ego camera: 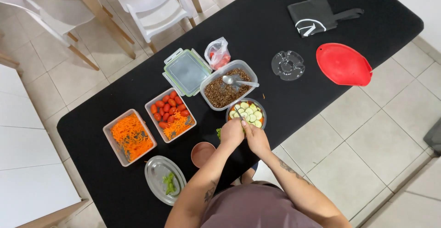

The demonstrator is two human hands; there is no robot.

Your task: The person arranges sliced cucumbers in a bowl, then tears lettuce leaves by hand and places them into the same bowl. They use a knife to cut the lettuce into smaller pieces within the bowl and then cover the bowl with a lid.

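head view: two hands (244, 136) at one bowl (246, 112); three tubs (171, 114)

1. Single view only, taken from high overhead, looking almost straight down.
2. Black table (138, 90) running diagonally from lower left to upper right, nearly whole in frame.
3. Far enough to take in tiled floor (349, 154) and white chair (156, 7).
4. Wearer's shoulders at bottom edge, left hand (232, 134) and right hand (256, 138) near centre.
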